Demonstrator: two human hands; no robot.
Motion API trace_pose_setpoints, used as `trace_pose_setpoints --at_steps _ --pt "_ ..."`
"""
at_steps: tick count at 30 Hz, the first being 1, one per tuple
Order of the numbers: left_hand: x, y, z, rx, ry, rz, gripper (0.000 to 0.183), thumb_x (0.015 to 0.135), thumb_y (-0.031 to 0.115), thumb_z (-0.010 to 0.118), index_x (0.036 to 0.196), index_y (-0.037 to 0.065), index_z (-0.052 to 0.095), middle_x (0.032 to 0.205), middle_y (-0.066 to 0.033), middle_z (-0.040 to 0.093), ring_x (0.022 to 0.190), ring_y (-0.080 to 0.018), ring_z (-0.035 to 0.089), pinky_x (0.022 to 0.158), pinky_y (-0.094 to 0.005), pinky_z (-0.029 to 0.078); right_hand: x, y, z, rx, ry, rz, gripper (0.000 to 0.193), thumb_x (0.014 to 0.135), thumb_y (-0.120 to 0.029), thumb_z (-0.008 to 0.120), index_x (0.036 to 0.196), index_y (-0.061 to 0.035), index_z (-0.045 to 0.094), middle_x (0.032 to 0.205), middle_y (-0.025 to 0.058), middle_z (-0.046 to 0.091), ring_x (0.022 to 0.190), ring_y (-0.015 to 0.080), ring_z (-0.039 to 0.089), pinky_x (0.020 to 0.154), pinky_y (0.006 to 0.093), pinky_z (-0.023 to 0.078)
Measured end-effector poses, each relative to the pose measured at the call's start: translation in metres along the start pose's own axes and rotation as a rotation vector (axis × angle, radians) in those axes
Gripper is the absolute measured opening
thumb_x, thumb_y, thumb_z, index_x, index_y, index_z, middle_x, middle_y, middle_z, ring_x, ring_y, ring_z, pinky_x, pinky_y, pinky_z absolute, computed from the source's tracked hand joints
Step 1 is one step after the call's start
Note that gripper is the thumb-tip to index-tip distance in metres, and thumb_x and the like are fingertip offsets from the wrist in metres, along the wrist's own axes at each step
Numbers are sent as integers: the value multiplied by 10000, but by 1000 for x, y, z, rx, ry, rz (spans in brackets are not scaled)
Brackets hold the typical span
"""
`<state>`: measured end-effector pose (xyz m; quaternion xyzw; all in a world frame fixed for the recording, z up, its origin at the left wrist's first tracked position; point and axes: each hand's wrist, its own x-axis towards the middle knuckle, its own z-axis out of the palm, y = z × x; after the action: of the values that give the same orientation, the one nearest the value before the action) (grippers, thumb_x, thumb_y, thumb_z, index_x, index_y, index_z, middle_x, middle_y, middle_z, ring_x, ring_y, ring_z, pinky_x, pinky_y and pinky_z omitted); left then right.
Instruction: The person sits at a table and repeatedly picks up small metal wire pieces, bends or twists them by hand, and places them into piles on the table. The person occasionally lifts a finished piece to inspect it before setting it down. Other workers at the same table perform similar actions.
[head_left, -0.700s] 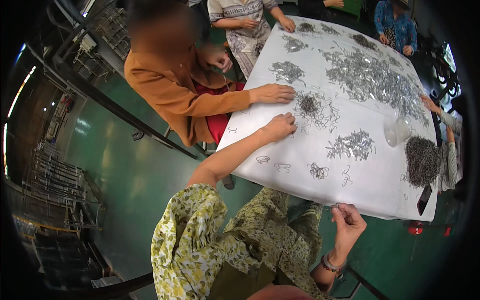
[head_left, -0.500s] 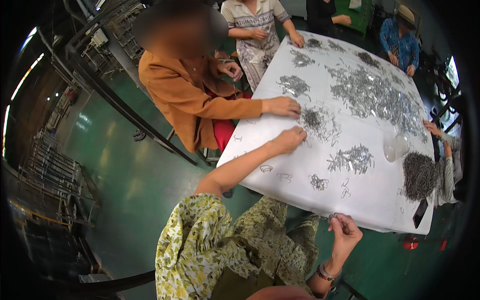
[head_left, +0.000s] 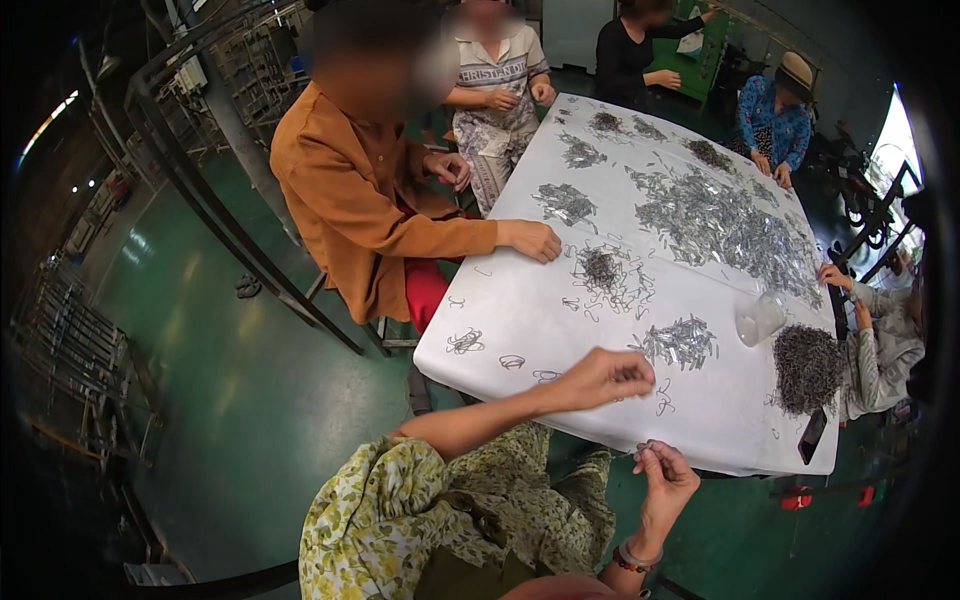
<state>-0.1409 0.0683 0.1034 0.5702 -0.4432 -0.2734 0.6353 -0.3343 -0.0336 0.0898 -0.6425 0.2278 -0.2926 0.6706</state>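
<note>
Although the head view can't tell me if the curled fingers of the bare left hand (head_left: pixel 604 380) hold anything, the bare right hand (head_left: pixel 668 480), at its five o'clock, pinches a tiny grey metal-looking piece (head_left: pixel 642 449). It's probably light, hard and slippery, so pinch its middle. On the big white-covered table (head_left: pixel 740 430), thin grey bent wires (head_left: pixel 600 268) lie at twelve o'clock and flat shiny strips (head_left: pixel 685 345) at two, and the room has a shiny green floor (head_left: pixel 200 340).
</note>
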Motion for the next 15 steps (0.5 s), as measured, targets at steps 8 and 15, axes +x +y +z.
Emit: trace_pose_setpoints --at_steps 8,15 --pt "-22 9 31 89 -150 233 149 881 158 637 950 33 593 990 -59 564 952 -187 553 846 -337 443 5 -1 7 33 93 -109 117 821 105 626 937 96 638 821 121 649 630 122 568 576 233 481" --pt "-26 4 38 147 -67 184 164 836 177 645 898 32 599 949 -98 573 952 -282 554 840 -394 428 0 0 7 -21 132 -164 124 839 82 618 960 104 628 831 127 645 654 133 569 598 238 479"
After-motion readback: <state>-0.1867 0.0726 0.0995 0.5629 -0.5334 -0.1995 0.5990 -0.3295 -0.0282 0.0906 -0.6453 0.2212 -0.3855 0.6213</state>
